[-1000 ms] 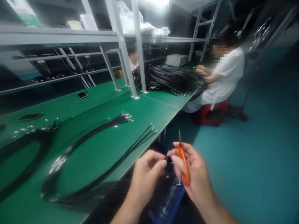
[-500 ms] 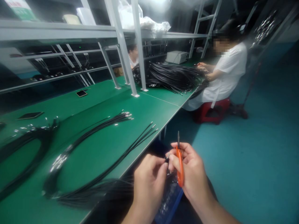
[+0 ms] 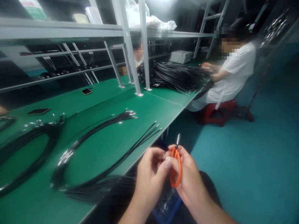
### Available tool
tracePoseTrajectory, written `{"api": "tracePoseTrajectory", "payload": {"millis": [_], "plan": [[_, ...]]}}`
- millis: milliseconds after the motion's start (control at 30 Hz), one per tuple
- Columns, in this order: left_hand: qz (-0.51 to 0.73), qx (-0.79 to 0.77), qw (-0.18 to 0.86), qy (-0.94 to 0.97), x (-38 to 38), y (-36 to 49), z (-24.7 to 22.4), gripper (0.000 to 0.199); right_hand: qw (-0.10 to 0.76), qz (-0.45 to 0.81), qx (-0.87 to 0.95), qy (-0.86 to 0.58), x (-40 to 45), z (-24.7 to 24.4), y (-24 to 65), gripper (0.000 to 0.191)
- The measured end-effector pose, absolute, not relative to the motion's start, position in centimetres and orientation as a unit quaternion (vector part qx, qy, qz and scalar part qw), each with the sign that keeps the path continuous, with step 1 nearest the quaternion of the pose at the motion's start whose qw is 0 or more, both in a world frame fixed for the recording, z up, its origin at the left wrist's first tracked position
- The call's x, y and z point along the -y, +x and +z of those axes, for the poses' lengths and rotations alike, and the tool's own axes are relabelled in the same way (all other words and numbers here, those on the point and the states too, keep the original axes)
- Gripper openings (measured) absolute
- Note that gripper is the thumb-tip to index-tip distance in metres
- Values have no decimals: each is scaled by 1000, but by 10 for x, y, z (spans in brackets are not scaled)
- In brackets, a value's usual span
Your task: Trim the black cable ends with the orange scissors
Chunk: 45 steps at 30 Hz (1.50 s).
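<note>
Orange-handled scissors (image 3: 179, 171) rest in my right hand (image 3: 191, 177), their short blades pointing up and away from me. My left hand (image 3: 148, 172) meets the right one at the fingertips, thumb and fingers pinched together. A small pale piece shows between the two hands, too blurred to name. Just left of my hands, a bundle of thin black cables (image 3: 130, 152) with metal tips curves over the edge of the green table (image 3: 112, 205). Below my hands is a blue bin (image 3: 177, 205) with clear, shiny bits inside.
More black cables (image 3: 46, 137) lie coiled at the left, near two phones (image 3: 87, 91). White posts (image 3: 131, 56) carry a shelf (image 3: 70, 31) above the table. Farther along, a person in white (image 3: 243, 62) sits on a red stool (image 3: 219, 112) by a large cable pile (image 3: 177, 76).
The scissors have turned in my right hand, so both handle loops now show. My hands have drawn closer together. The view has shifted slightly, and a blurred hand appears at the left edge.
</note>
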State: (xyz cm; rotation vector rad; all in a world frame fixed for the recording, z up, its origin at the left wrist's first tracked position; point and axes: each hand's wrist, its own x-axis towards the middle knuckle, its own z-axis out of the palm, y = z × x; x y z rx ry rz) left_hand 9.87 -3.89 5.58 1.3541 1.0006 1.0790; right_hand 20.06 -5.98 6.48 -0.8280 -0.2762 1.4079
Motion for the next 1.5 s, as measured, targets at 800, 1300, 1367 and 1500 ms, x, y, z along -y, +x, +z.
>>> {"api": "tracePoseTrajectory", "payload": {"millis": [800,1300,1367,1500], "plan": [[471,-289,715,428,30,97,64,12,676,634,151,-345,58,59,203,27],[474,-421,164,755,30,78,63,16,690,636,137,-318,54,64,197,24],[461,-434,292,717,30,76,63,12,694,635,132,-314,53,65,195,23],[430,-408,491,638,34,79,64,5,706,630,119,-301,51,67,192,24]]}}
